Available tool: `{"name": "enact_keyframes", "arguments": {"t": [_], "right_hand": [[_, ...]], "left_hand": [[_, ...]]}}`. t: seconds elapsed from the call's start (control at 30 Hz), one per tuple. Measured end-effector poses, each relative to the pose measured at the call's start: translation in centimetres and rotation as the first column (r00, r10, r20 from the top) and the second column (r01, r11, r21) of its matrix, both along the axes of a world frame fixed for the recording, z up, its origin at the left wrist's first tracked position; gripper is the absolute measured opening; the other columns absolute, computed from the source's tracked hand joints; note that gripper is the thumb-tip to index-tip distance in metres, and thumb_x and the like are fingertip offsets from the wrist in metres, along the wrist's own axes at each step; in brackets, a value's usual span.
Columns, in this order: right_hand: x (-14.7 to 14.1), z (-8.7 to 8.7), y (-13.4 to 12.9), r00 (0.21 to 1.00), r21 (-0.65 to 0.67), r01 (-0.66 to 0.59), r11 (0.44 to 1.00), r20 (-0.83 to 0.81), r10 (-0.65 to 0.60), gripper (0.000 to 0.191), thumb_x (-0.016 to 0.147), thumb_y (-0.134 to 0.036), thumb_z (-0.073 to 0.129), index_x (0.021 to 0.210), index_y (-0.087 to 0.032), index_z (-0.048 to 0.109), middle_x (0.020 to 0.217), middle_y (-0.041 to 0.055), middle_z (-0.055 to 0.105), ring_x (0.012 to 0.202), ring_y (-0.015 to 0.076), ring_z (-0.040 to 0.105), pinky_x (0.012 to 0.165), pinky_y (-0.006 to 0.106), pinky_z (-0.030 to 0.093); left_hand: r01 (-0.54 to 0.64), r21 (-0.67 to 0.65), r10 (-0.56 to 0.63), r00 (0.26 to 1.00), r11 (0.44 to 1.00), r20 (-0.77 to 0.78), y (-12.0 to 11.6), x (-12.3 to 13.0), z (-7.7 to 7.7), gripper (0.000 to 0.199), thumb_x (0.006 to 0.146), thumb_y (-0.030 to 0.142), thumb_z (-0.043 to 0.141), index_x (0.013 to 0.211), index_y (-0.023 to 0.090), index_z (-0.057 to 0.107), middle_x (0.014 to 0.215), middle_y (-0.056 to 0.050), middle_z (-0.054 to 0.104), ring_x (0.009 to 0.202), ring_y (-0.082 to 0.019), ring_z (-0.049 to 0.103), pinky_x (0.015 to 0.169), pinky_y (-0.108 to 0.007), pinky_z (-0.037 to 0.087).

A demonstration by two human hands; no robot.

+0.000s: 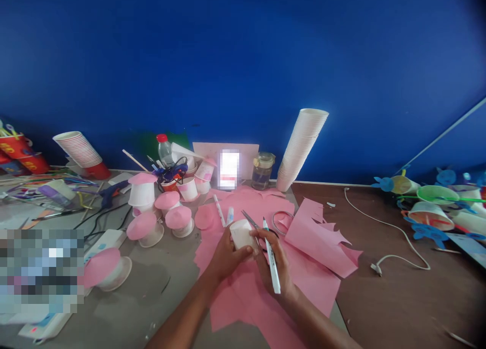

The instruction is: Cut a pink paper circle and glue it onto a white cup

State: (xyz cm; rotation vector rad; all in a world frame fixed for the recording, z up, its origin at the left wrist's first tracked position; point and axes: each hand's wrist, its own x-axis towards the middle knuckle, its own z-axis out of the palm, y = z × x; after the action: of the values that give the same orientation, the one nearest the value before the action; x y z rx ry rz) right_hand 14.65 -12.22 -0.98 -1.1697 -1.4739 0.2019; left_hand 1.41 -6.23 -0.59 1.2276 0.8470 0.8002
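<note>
My left hand (228,255) grips a small white paper cup (241,234), held on its side above a sheet of pink paper (243,293). My right hand (275,265) holds a white marker pen (272,260) upright against its fingers, close to the cup. A pair of scissors (250,221) with dark handles sits just behind the cup, partly hidden by my hands. I cannot tell whether either hand holds them. Pink paper offcuts (319,237) lie to the right, and several white cups topped with pink paper circles (178,217) stand to the left.
A tall stack of white paper cups (301,146) leans by the blue wall, near a glass jar (261,170) and a plastic bottle (164,150). A glue gun (114,193) and craft sticks lie left. A white cable (391,227) and blue-trimmed cup crafts (429,216) sit on the brown surface right.
</note>
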Motion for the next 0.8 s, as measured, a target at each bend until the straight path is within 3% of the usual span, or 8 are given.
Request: {"name": "enact_keyframes", "arguments": {"t": [0.17,0.43,0.8], "right_hand": [[-0.3,-0.1,0.0,1.0,0.003,0.022,1.0,-0.017,-0.022,0.033,0.086,-0.015,0.048,0.118,-0.023,0.047,0.105,0.0077,0.06,0.095,0.0208,0.06,0.08,0.036,0.051],[-0.7,-0.2,0.0,0.999,0.017,0.034,0.999,0.02,-0.034,0.032,0.087,-0.014,0.048,0.118,-0.024,0.046,0.103,0.008,0.06,0.091,0.021,0.06,0.081,0.038,0.049],[-0.7,0.0,0.2,0.996,0.018,0.085,0.996,-0.009,-0.085,0.028,0.088,-0.013,0.047,0.115,-0.021,0.046,0.097,0.0066,0.058,0.089,0.0197,0.059,0.079,0.036,0.05]], "left_hand": [[-0.018,-0.018,0.017,0.999,1.0,-0.038,0.1,0.0,0.7,0.068,0.067,0.035,0.072,0.125,0.014,0.044,0.1,-0.009,0.06,0.085,-0.02,0.058,0.07,-0.029,0.048],[-0.053,0.034,0.057,0.99,0.998,-0.129,0.3,0.0,1.1,0.041,0.069,0.026,0.067,0.107,0.014,0.056,0.096,-0.007,0.062,0.079,-0.018,0.057,0.067,-0.027,0.045],[-0.041,0.013,0.042,0.997,0.999,-0.068,-0.1,0.4,1.6,0.055,0.07,0.029,0.069,0.121,0.019,0.05,0.095,-0.004,0.061,0.075,-0.015,0.055,0.065,-0.025,0.047]]}}
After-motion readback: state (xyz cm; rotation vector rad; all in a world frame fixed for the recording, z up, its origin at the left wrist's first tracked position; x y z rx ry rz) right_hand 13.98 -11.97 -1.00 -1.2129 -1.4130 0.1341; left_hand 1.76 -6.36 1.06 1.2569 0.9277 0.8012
